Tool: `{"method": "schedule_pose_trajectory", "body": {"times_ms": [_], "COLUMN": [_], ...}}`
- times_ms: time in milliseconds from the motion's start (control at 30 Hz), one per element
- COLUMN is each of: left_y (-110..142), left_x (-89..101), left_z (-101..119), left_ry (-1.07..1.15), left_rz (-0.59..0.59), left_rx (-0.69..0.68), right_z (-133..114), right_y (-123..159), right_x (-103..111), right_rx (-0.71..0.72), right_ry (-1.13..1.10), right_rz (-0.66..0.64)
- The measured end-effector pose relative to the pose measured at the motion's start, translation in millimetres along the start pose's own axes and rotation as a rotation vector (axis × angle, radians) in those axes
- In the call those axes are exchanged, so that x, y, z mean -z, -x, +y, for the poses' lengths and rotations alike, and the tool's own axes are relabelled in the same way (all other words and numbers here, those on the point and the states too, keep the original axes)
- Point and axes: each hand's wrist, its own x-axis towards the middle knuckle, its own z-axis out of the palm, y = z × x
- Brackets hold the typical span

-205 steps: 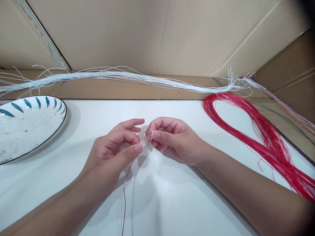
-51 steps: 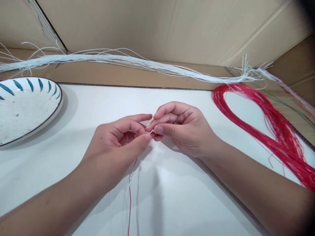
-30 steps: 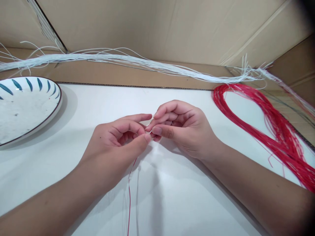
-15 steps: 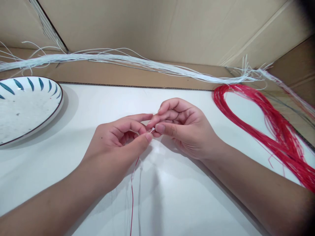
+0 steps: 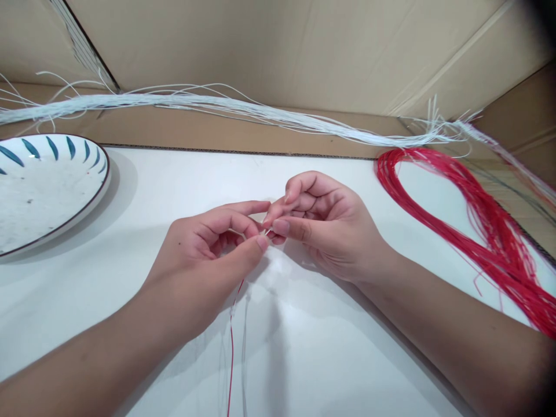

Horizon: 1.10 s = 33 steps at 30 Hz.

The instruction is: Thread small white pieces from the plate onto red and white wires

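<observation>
— Cardboard walls [image 5: 269, 52] stand behind a white tabletop [image 5: 182, 179]. What sits at its middle?

— One thin red strand [image 5: 230, 353], with a pale strand [image 5: 244, 347] just beside it. Both run from the near edge of the tabletop up into the fingertips.

— Who grips them?

— The left hand [image 5: 204, 260] has thumb and forefinger pinched together on the strands' upper end. The right hand [image 5: 325, 226] meets it there, thumb and forefinger closed on the same tip; the two thumbs nearly touch.

— And around the hands?

— Right of them lies a looped red bundle [image 5: 469, 214]. Beyond them a white bundle [image 5: 243, 113] stretches along the tabletop's far edge. Left of them sits a plate [image 5: 93, 194] with blue leaf marks.
</observation>
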Motion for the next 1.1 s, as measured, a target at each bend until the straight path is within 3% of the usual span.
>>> {"method": "schedule_pose_trajectory", "body": {"times_ms": [900, 1100], "left_y": [1.8, -1.9], "left_x": [-1.5, 4.3], "left_z": [-1.1, -4.5], "left_ry": [-0.068, -0.107], "left_rz": [0.038, -0.005], "left_rx": [-0.044, -0.078], "right_z": [-5.0, -0.2], "right_y": [4.7, 1.3], "right_x": [-6.4, 0.2], "right_rx": [0.087, 0.010], "right_ry": [0.198, 0.134], "right_rz": [0.017, -0.010]}}
